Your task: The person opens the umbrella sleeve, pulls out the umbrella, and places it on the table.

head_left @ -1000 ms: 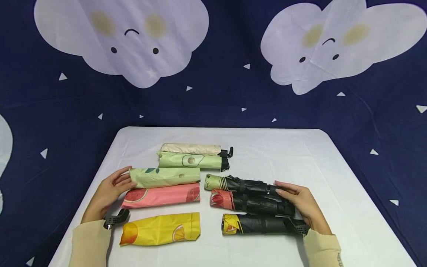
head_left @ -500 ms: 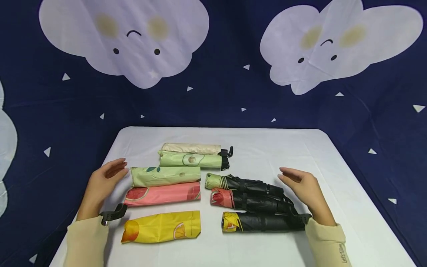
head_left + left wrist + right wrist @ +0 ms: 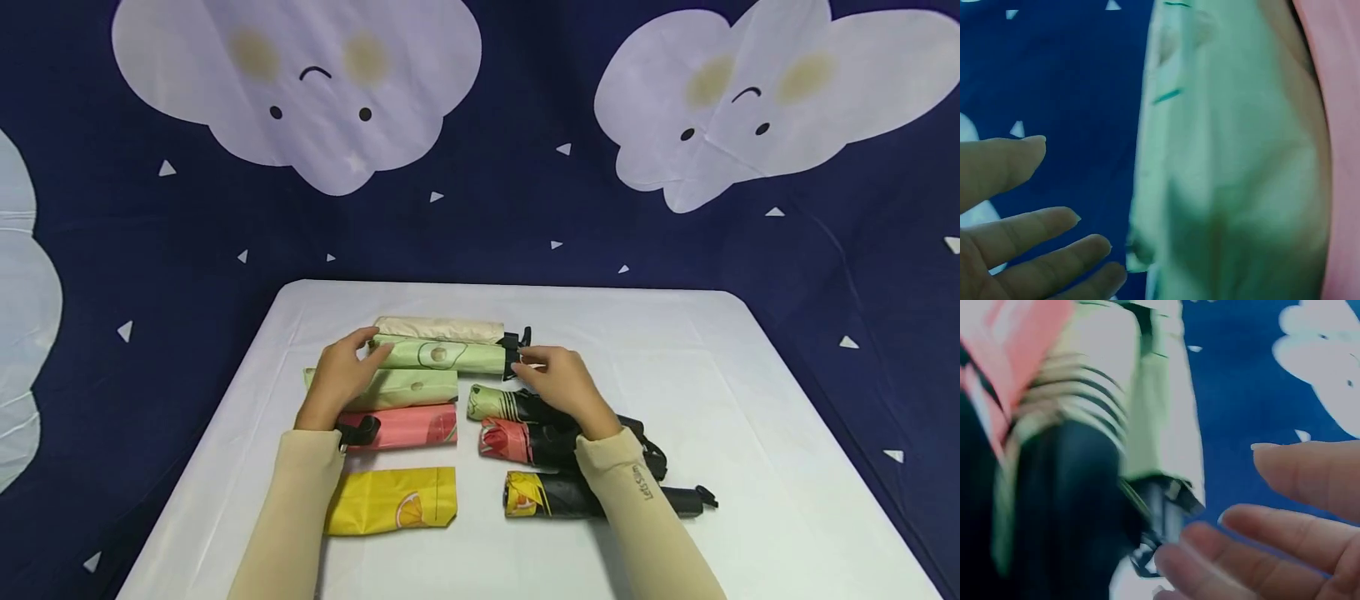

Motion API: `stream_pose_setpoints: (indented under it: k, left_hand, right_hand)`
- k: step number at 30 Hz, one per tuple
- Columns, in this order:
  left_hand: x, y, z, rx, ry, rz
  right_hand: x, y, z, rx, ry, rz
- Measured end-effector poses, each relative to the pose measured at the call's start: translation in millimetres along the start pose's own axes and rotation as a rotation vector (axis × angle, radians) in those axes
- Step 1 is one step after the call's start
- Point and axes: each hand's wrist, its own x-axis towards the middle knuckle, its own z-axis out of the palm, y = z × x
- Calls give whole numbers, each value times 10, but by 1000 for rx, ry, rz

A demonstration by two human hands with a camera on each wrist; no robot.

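Note:
My left hand (image 3: 339, 377) is at the left end of a light green folded umbrella (image 3: 476, 357) with an avocado print, fingers spread. At its black handle end, my right hand (image 3: 566, 382) reaches in with loosely bent fingers. Whether either hand touches it, I cannot tell. Just behind lies a cream folded umbrella (image 3: 442, 329) with a black hooked handle. In the left wrist view the left fingers (image 3: 1054, 262) are extended beside green fabric (image 3: 1241, 125). The right wrist view has the right fingers (image 3: 1279, 537) straight near the black handle (image 3: 1163, 509).
Closer on the left lie a green sleeve (image 3: 412, 387), a pink watermelon sleeve (image 3: 420, 427) and a yellow orange-print sleeve (image 3: 390, 500). On the right are black folded umbrellas with green (image 3: 491, 403), red (image 3: 504, 440) and yellow (image 3: 525, 494) ends. All rest on a white table (image 3: 750, 500).
Both hands have left the ends of the nearer green sleeve and the green-ended black umbrella. They have moved inward and away from me, to the ends of the avocado umbrella.

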Motion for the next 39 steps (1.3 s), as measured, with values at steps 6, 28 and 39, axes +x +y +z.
stream_pose_setpoints:
  k: [6, 28, 39]
  left_hand:
    - [124, -89, 122, 34, -19, -29]
    - [183, -208, 235, -24, -109, -151]
    - [181, -250, 297, -28, -69, -119]
  right_hand:
    - [93, -1, 283, 17, 34, 87]
    - [159, 198, 443, 106, 55, 194]
    - [142, 263, 459, 74, 81, 139]
